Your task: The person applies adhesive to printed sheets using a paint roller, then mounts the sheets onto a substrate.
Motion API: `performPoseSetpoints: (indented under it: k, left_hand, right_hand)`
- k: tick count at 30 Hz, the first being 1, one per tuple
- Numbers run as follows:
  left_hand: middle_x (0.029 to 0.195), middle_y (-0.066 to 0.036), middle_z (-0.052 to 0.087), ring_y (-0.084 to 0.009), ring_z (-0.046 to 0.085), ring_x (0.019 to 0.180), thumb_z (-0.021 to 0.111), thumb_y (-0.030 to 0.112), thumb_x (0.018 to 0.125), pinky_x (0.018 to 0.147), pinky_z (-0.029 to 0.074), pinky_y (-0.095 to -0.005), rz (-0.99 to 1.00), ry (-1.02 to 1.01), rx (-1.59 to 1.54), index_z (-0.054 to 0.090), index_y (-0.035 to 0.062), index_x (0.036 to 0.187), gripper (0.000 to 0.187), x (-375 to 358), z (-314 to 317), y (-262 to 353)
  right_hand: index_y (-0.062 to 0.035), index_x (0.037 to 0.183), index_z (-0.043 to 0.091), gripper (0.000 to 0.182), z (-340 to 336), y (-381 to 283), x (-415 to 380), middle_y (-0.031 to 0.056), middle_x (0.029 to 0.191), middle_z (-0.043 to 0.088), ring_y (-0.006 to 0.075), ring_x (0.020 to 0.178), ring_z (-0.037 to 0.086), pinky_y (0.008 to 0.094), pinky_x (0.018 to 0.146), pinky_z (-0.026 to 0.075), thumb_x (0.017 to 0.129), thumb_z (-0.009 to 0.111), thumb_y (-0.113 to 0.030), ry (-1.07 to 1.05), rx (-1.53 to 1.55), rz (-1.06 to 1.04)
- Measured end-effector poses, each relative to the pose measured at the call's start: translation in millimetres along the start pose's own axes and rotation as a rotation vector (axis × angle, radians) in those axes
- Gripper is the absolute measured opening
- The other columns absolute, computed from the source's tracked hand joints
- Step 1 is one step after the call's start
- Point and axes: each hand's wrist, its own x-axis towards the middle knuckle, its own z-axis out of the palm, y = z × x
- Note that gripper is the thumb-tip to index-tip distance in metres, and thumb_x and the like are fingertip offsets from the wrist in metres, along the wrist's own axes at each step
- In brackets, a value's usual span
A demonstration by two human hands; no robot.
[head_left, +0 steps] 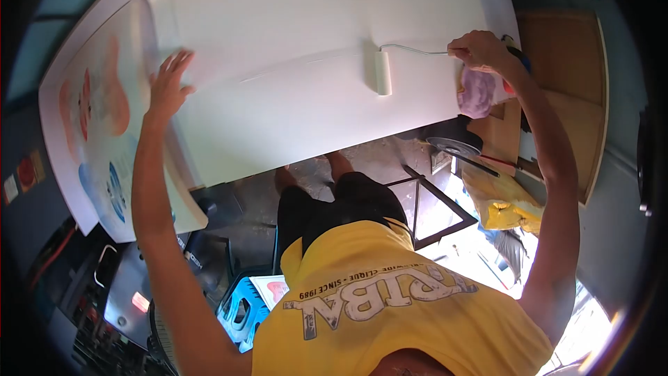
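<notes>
A small paint roller (383,73) with a white sleeve and a thin wire frame rests on or just over a large white sheet (292,111). My right hand (479,51) is closed round the roller's handle end at the right side of the sheet. Below that hand lies a purple-stained cloth or bag (476,90). My left hand (169,83), fingers spread, is on or just above the left part of the sheet, near its curled edge. Beside it at the left is a printed sheet (104,118) with red, orange and blue shapes.
Below the table edge are a black round object (456,138), a black metal frame (445,212) and a yellow bag (511,212). A blue plastic stool or crate (243,310) stands by my left side. Wooden panels (567,83) lean at the right.
</notes>
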Motion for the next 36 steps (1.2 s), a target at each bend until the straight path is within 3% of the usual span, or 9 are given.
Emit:
performPoseSetpoints:
  k: [4, 7, 11, 14, 17, 25, 29, 34, 36]
  left_hand:
    - [0.165, 0.003, 0.034, -0.0279, 0.034, 0.15, 0.082, 0.009, 0.079, 0.112, 0.033, -0.0662, 0.011, -0.017, -0.034, 0.037, 0.0302, 0.157, 0.092, 0.1, -1.2, -0.9]
    - [0.166, 0.004, 0.032, -0.0275, 0.033, 0.151, 0.081, 0.007, 0.08, 0.113, 0.032, -0.0667, -0.036, -0.067, 0.002, 0.036, 0.0299, 0.157, 0.093, 2.1, -6.6, 5.8]
    - [0.167, 0.005, 0.031, -0.0264, 0.031, 0.152, 0.08, 0.007, 0.081, 0.114, 0.031, -0.0682, -0.068, -0.1, 0.015, 0.035, 0.0301, 0.158, 0.092, 2.8, -12.3, 14.0]
    - [0.167, 0.004, 0.031, -0.0261, 0.031, 0.153, 0.08, 0.006, 0.08, 0.114, 0.03, -0.0686, -0.071, -0.109, 0.013, 0.035, 0.0302, 0.158, 0.093, 3.6, -12.5, 14.0]
    - [0.167, 0.003, 0.031, -0.0267, 0.031, 0.153, 0.08, 0.005, 0.079, 0.114, 0.031, -0.0674, -0.069, -0.105, 0.009, 0.035, 0.0297, 0.158, 0.094, 5.6, -13.2, 15.1]
    - [0.166, 0.0, 0.035, -0.0289, 0.034, 0.152, 0.08, 0.002, 0.077, 0.11, 0.036, -0.0564, -0.067, -0.072, 0.059, 0.037, 0.0255, 0.157, 0.094, 2.6, -15.1, 24.0]
    - [0.165, -0.001, 0.037, -0.0292, 0.035, 0.151, 0.081, 0.002, 0.077, 0.112, 0.035, -0.0562, -0.082, -0.069, 0.013, 0.038, 0.0251, 0.157, 0.093, 3.5, -13.8, 23.4]
    - [0.165, 0.0, 0.036, -0.029, 0.034, 0.151, 0.08, 0.004, 0.078, 0.112, 0.035, -0.0585, -0.038, -0.035, -0.039, 0.039, 0.0257, 0.156, 0.091, 3.9, -4.0, 10.8]
    - [0.166, 0.0, 0.035, -0.0284, 0.033, 0.152, 0.08, 0.005, 0.079, 0.112, 0.034, -0.0607, -0.067, -0.057, -0.035, 0.039, 0.026, 0.156, 0.09, 3.1, -2.3, 9.0]
  right_hand:
    - [-0.0182, 0.093, 0.075, 0.018, 2.5, 66.3, -30.4, 0.0104, 0.084, 0.072, 0.0358, 0.082, 0.069, 0.0471, 0.076, 0.055, 0.091, 0.058, -0.024, -0.163, -0.111, 0.115]
    - [-0.0191, 0.097, 0.077, 0.019, 9.2, 113.2, -59.5, 0.0098, 0.086, 0.074, 0.0346, 0.084, 0.071, 0.0455, 0.079, 0.056, 0.091, 0.06, -0.026, -0.019, -0.044, 0.141]
    - [-0.0141, 0.099, 0.077, 0.022, -7.8, 149.3, -77.9, 0.0115, 0.089, 0.074, 0.0343, 0.083, 0.071, 0.0441, 0.078, 0.056, 0.09, 0.063, -0.028, -0.068, 0.044, 0.275]
    - [-0.0136, 0.1, 0.077, 0.023, -22.7, 165.5, -68.3, 0.0112, 0.089, 0.075, 0.0346, 0.083, 0.071, 0.044, 0.077, 0.056, 0.09, 0.065, -0.03, -0.151, 0.1, 0.298]
    - [-0.0128, 0.099, 0.077, 0.024, -18.7, 182.9, -55.0, 0.0114, 0.089, 0.075, 0.0344, 0.083, 0.071, 0.0443, 0.075, 0.056, 0.09, 0.065, -0.032, -0.058, 0.028, 0.162]
    - [-0.0143, 0.099, 0.077, 0.023, -9.3, 191.1, -19.2, 0.0106, 0.089, 0.074, 0.0339, 0.086, 0.07, 0.0453, 0.079, 0.055, 0.091, 0.065, -0.032, -0.148, -0.013, 0.085]
    - [-0.0155, 0.102, 0.077, 0.023, -13.6, 167.6, -1.9, 0.0096, 0.091, 0.075, 0.0332, 0.087, 0.07, 0.0447, 0.079, 0.055, 0.091, 0.065, -0.032, -0.194, -0.037, 0.045]
    - [-0.0168, 0.1, 0.078, 0.02, -8.4, 108.4, 22.4, 0.0084, 0.092, 0.075, 0.0324, 0.087, 0.071, 0.0436, 0.079, 0.056, 0.091, 0.065, -0.029, -0.074, 0.042, -0.011]
    - [-0.0132, 0.094, 0.075, 0.016, -10.7, 79.0, 32.6, 0.01, 0.083, 0.072, 0.032, 0.077, 0.068, 0.0424, 0.072, 0.054, 0.09, 0.063, -0.023, -0.053, 0.039, -0.079]
